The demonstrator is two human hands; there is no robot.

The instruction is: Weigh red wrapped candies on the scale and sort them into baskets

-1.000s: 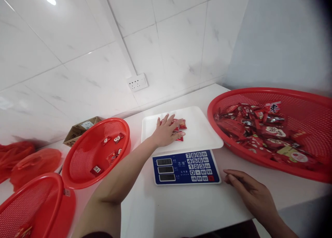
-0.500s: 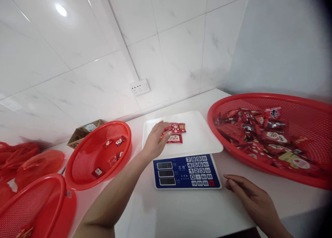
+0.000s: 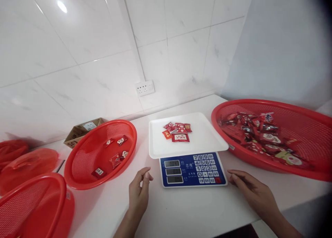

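Observation:
A scale with a white tray and a blue keypad panel stands in front of me. Several red wrapped snack packets lie together on the tray, one of them orange-red. My left hand is beside the panel's left side, its fingers curled in loosely with nothing visible in them. To the right of the panel, my right hand is held low over the table, thumb and forefinger close together and nothing seen between them. Neither hand touches the packets.
A large red basket heaped with red packets stands at right. At left, another red basket holds several packets, with a cardboard box behind it. A third basket and red mesh bags are further left.
My left hand has drawn back from the packets on the tray to the table left of the scale. The right hand stays about where it was. The view has shifted slightly.

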